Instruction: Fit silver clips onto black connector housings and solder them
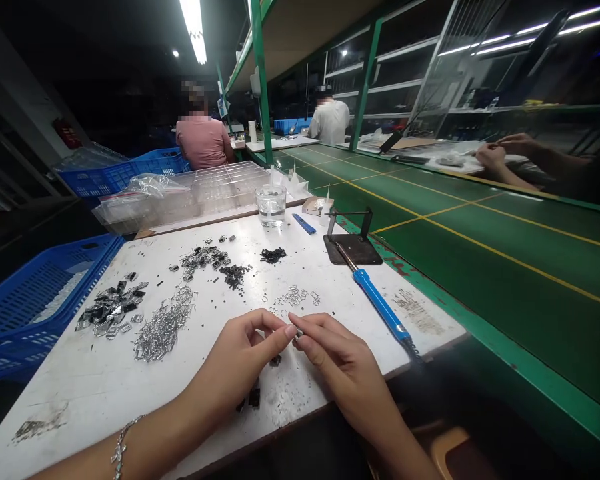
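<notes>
My left hand (253, 350) and my right hand (337, 353) meet over the front of the white table (105, 400). Between their fingertips they pinch a small metallic part (297, 333), mostly covered by the fingers. Just beyond lie loose bent wire clips (295, 295). A few black pieces (254, 398) rest below my left hand. Further left are a heap of silvery wire pieces (165, 327) and a pile of black and clear parts (113, 307). Behind these sit more metal-and-black parts (205, 260) and two small piles of black bits, one being this pile (233, 275).
A blue soldering iron (380, 303) leans on a black metal stand (354, 248) at right. Behind are a glass of clear liquid (271, 205), a blue strip-shaped tool (304, 224) and clear trays (205, 187). Blue crates (45, 267) stand left; a green conveyor (460, 247) runs right. Two people sit further back.
</notes>
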`<action>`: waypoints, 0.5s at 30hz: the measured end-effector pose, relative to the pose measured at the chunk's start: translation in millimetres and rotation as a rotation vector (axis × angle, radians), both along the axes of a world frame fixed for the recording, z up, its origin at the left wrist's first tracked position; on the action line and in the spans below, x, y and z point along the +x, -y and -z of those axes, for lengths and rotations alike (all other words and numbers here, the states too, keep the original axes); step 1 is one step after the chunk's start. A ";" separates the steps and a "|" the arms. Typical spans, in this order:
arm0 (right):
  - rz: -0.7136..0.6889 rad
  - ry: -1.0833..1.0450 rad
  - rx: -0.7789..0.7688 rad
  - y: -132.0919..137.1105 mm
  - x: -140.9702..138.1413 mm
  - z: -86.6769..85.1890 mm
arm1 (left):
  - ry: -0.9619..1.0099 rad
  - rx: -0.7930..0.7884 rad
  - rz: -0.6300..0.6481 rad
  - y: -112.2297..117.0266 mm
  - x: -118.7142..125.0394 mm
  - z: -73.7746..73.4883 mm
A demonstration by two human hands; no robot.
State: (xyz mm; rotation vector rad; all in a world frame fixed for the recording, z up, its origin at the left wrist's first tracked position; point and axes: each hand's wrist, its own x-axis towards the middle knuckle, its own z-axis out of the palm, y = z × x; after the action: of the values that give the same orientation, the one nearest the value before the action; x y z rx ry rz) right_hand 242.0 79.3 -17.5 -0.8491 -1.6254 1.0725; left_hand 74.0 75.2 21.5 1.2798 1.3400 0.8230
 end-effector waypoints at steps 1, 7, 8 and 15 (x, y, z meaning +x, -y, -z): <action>0.006 -0.006 -0.012 0.5 -0.3 0.0 | 0.008 0.002 0.002 0.4 0.6 0.6; 0.019 -0.018 -0.060 2.5 0.2 -1.4 | 0.099 -0.036 0.022 1.7 1.3 4.0; 0.015 -0.016 -0.063 2.4 0.5 -1.8 | 0.125 -0.043 0.027 1.6 1.2 4.8; 0.007 -0.017 -0.076 1.5 1.4 -2.7 | 0.206 -0.061 0.050 -0.4 1.9 6.1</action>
State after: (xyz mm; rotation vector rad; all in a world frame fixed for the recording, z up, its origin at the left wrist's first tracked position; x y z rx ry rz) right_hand 243.4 77.8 -14.8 -0.8926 -1.5742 1.1396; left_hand 76.0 75.6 15.4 1.1440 1.1560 0.8488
